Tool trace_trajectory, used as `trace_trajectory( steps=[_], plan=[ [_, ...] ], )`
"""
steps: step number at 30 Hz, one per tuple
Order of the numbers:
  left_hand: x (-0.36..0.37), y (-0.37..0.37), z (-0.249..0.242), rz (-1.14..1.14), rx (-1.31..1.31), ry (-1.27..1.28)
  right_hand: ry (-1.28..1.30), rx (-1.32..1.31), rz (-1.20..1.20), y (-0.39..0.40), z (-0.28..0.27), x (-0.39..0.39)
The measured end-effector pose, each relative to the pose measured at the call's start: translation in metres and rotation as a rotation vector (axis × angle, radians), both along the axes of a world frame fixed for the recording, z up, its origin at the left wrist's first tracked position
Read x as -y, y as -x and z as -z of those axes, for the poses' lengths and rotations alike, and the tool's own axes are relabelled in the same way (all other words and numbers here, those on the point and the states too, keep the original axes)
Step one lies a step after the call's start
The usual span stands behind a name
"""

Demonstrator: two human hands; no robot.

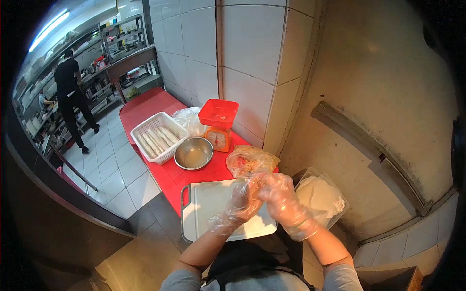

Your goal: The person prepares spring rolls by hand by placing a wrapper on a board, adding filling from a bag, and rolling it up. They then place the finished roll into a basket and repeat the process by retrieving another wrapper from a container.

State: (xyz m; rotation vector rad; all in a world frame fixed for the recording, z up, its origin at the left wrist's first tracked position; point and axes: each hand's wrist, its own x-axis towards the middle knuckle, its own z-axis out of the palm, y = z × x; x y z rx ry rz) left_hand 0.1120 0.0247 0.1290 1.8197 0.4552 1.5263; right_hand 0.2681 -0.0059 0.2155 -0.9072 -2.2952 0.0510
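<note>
Both of my hands wear clear plastic gloves and meet above the far right part of a white cutting board [208, 208]. My left hand [246, 196] and my right hand [279, 194] touch each other, their fingers bunched together. Whatever lies between the fingers is too small or hidden to make out. Just beyond them sits a clear plastic bag [252, 160] with orange and yellowish filling. To the right, a clear container [320, 194] holds white sheets.
On the red table [150, 104] stand a white basket [158, 138] of pale rolls, a steel bowl [193, 154], an orange scale [217, 138] with a red tray and a plastic bag [189, 120]. A tiled wall borders it. A person [70, 92] stands far left near shelves.
</note>
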Motion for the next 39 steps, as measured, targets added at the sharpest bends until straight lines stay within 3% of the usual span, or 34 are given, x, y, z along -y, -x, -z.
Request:
trace_trajectory(
  steps=[1, 3, 4, 6, 7, 9, 11, 13, 14, 16, 19, 21, 23, 24, 26, 27, 28, 29, 31, 32, 35, 36, 39],
  plan=[
    [-0.007, -0.002, 0.006, -0.096, -0.066, 0.006, 0.094, -0.057, -0.052, -0.008, 0.004, -0.005],
    [-0.013, 0.003, 0.004, -0.206, -0.175, 0.072, 0.539, -0.684, -0.355, -0.027, 0.001, -0.012],
    [-0.005, 0.009, -0.021, -0.216, -0.216, 0.139, 0.743, -1.143, -0.273, -0.027, 0.026, -0.008],
    [-0.008, 0.009, -0.033, -0.254, -0.188, 0.047, 1.201, -1.190, -0.335, -0.035, 0.062, 0.002],
    [-0.012, 0.005, -0.036, -0.309, -0.173, -0.120, 1.433, -1.198, -0.361, -0.038, 0.079, 0.006],
    [-0.015, -0.003, -0.038, -0.324, -0.124, -0.307, 1.943, -1.270, -0.704, -0.018, 0.115, 0.018],
    [-0.009, -0.001, -0.045, -0.143, -0.179, -0.338, 1.882, -1.529, -0.418, 0.012, 0.123, 0.027],
    [0.006, 0.018, -0.060, 0.144, -0.352, -0.341, 1.930, -1.689, -0.466, 0.019, 0.108, 0.026],
    [0.015, 0.018, -0.059, 0.168, -0.388, -0.354, 2.010, -1.712, -0.673, 0.016, 0.089, 0.012],
    [0.040, 0.020, -0.044, 0.209, -0.457, -0.389, 1.930, -1.659, -0.649, 0.013, 0.071, -0.006],
    [0.037, 0.035, -0.044, 0.162, -0.315, -0.343, 1.435, -1.408, -0.010, 0.012, 0.076, -0.031],
    [0.026, 0.046, -0.026, -0.050, -0.136, -0.067, 1.123, -1.230, -0.003, 0.016, 0.070, -0.034],
    [0.016, 0.042, -0.021, -0.035, -0.079, 0.298, 0.842, -0.903, 0.027, 0.019, 0.059, -0.025],
    [0.013, 0.037, -0.024, -0.028, -0.046, 0.479, 0.645, -0.592, 0.254, 0.026, 0.055, -0.022],
    [0.012, 0.022, -0.033, 0.148, 0.098, 0.604, 0.267, -0.391, 0.177, 0.031, 0.064, -0.023],
    [0.011, 0.016, -0.037, 0.239, 0.170, 0.667, 0.223, -0.306, 0.139, 0.029, 0.070, -0.018],
    [-0.002, 0.014, -0.027, 0.143, 0.010, 0.558, 0.175, -0.225, 0.099, 0.028, 0.075, -0.013],
    [-0.007, 0.013, -0.019, 0.127, 0.029, 0.537, 0.125, -0.150, 0.057, 0.026, 0.081, -0.008],
    [-0.011, 0.009, -0.009, 0.096, 0.067, 0.492, 0.254, 0.007, 0.144, 0.024, 0.059, 0.002],
    [-0.009, 0.007, -0.009, -0.034, -0.001, 0.354, 0.008, -0.021, 0.166, 0.018, 0.056, 0.004],
    [-0.008, 0.011, -0.005, 0.106, 0.113, 0.500, 0.457, 0.207, 0.091, -0.015, 0.009, 0.015],
    [-0.002, 0.013, -0.022, -0.061, -0.062, 0.396, 0.423, 0.140, 0.133, -0.020, 0.008, 0.017],
    [-0.006, 0.012, -0.016, -0.023, 0.008, 0.235, 0.321, -0.086, 0.205, -0.010, -0.014, 0.020]
  ],
)
